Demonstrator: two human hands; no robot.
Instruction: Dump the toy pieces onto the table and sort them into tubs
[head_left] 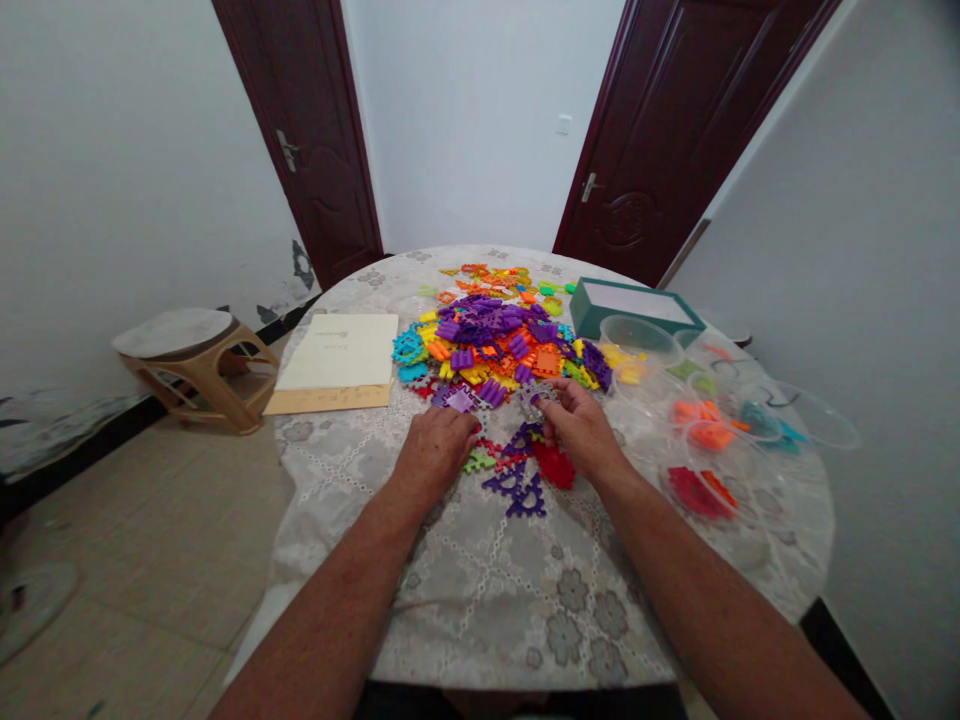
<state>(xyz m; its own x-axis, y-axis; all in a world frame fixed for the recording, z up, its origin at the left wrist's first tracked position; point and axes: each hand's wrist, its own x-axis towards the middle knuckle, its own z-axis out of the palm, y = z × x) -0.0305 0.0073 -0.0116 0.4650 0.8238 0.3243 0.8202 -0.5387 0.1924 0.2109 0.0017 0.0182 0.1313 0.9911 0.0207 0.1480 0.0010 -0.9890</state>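
Note:
My right hand (577,418) pinches a greyish, see-through toothed building piece (531,396) between thumb and fingers, just in front of the heap. With fingers curled, my left hand (441,445) rests on the table by a pale purple toothed piece (459,400). A speck of red shows at its fingertips, but what it grips is hidden. Between the hands lie dark purple triangular pieces (517,490), a red toothed piece (555,465) and a lime green piece (478,460). Beyond them rises a heap of mixed plastic building pieces (487,325), mostly purple, orange, yellow and blue.
Clear round tubs (641,340) with sorted coloured pieces stand on the right. A green open box (637,305) sits behind them. At left are a pale booklet (341,352) and a brown card (326,398). A stool (199,365) stands beside the cloth-covered table (480,610).

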